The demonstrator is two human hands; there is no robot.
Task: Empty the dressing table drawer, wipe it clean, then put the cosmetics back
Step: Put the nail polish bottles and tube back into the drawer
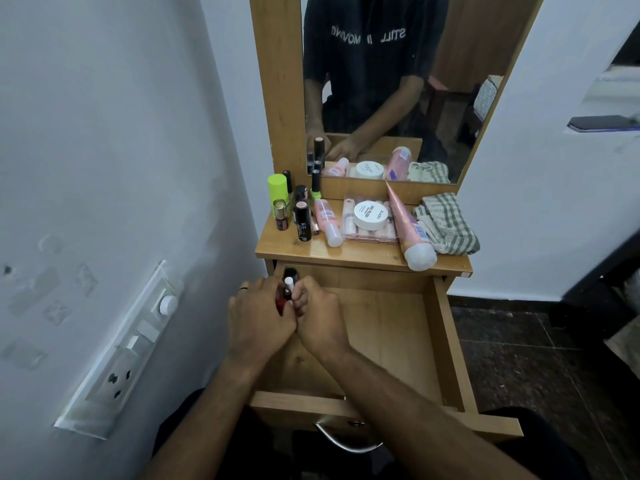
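The wooden drawer [446,334] is pulled out and its floor is mostly bare. Both my hands are in its far left corner, pressed together around small nail polish bottles [288,284]; a white cap and a red bottle show between the fingers. My left hand [258,313] wears a ring and grips the red bottle. My right hand [317,315] is closed beside it on the bottles. A black cap [290,272] stands just behind them. On the tabletop [349,252] stand more cosmetics: a green-capped bottle [277,190], lipsticks [302,220], a white jar [370,213], pink tubes [410,230].
A folded checked cloth [446,223] lies at the tabletop's right end. A mirror [381,88] rises behind the table. The wall with a switch and socket panel [121,351] is close on the left. Dark floor lies to the right of the drawer. A metal handle [346,441] curves below the drawer front.
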